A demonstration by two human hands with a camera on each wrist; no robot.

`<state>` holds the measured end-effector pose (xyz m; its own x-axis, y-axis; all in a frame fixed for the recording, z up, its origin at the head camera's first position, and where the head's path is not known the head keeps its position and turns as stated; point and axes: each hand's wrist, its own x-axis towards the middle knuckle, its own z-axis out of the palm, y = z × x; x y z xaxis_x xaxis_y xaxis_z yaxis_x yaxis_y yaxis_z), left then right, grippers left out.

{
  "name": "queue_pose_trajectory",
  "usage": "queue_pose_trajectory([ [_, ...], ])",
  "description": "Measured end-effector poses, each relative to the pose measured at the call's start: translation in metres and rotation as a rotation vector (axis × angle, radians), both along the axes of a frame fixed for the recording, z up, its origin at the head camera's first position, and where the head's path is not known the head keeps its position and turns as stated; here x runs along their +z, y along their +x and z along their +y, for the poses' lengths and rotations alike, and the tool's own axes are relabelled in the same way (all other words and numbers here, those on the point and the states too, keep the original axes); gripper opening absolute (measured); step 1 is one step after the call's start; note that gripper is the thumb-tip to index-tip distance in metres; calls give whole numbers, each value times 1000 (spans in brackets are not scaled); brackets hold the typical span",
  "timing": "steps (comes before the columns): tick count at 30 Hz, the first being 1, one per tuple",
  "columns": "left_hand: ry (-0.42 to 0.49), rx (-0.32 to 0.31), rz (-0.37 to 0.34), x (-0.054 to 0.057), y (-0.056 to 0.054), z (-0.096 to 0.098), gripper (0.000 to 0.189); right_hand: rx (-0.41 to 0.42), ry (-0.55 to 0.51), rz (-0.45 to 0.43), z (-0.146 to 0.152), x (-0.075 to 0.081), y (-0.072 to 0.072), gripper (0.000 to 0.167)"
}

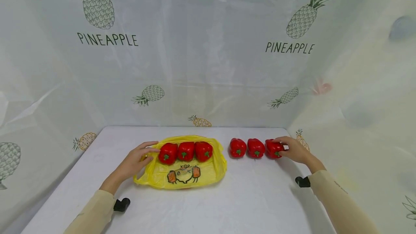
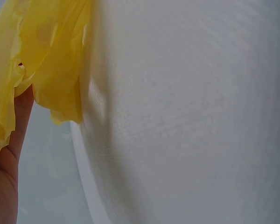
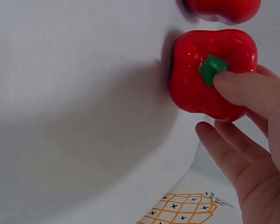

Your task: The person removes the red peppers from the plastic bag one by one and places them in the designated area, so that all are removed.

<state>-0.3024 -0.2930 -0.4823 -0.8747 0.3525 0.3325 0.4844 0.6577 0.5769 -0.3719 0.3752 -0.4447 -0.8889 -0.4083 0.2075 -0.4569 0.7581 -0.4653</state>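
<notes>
A yellow plastic bag [image 1: 208, 176] with a cartoon print lies spread on the table, three red bell peppers [image 1: 186, 151] in a row within its raised edge. My left hand [image 1: 134, 160] is at the bag's left edge, fingers extended towards the leftmost pepper [image 1: 168, 154]. In the left wrist view, yellow plastic [image 2: 56, 60] hides most of that hand's fingers. Right of the bag, three more red peppers stand in a row. My right hand [image 1: 294, 151] grips the rightmost pepper [image 3: 191, 88], its thumb on the green stem [image 3: 210, 65] and fingers behind.
Two red peppers [image 1: 238, 148] [image 1: 255, 148] stand between the bag and my right hand. The white table [image 1: 247, 201] ends against a pineapple-printed curtain [image 1: 201, 64] at the back and sides. A black wrist camera [image 1: 121, 205] sits on each sleeve.
</notes>
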Motion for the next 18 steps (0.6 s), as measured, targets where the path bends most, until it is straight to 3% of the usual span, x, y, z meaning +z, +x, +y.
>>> queue_pose_trajectory([
  [5,1,-1,-1,1,1,1,34,9,6,-8,-2,6,2,47],
  [9,1,-7,1,2,1,1,35,9,34,39,-5,13,3,49],
  [18,3,-11,3,1,0,2,34,23,82,107,-32,43,8,51],
])
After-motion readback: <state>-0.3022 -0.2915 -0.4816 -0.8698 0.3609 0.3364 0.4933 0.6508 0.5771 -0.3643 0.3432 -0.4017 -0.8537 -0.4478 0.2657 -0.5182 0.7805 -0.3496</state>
